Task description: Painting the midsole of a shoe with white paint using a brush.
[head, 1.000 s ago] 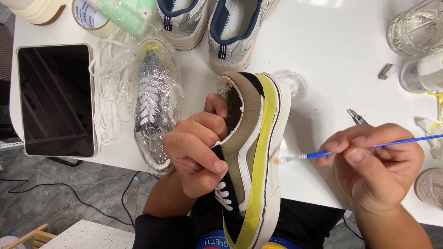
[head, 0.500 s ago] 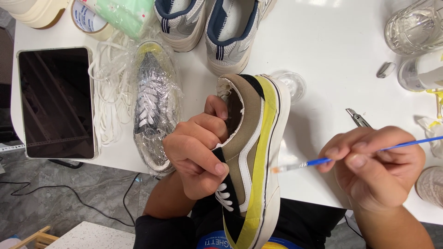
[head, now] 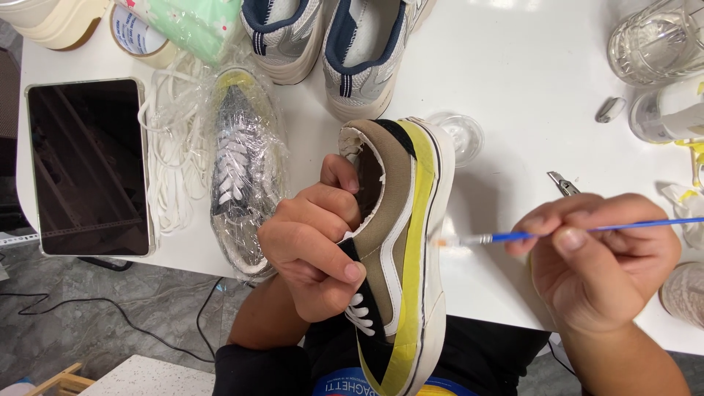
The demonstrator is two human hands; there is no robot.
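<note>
The white table point(head: 528, 66) in front of you is crowded: a dark tablet point(head: 88, 165) at the left, a plastic-wrapped shoe point(head: 238, 169) and loose white laces point(head: 172, 161) beside it, a pair of grey and navy trainers point(head: 345, 44) at the far edge, and glass jars point(head: 653, 44) to the right. Your left hand point(head: 312, 253) is clenched around the olive sneaker point(head: 400, 242), fingers tucked inside the collar, holding it on its side over the table's near edge with the sole wall facing right. Yellow masking tape point(head: 418, 242) runs along the upper just above that white sole. Your right hand point(head: 601, 257) pinches a thin blue paintbrush point(head: 557, 233), its tip just beside the sole wall, not clearly touching. To do this cleanly, keep the shoe braced firmly, let the brushing hand rest on the table, use light, short strokes along the sole, and stay below the tape line so paint does not creep onto the canvas.
</note>
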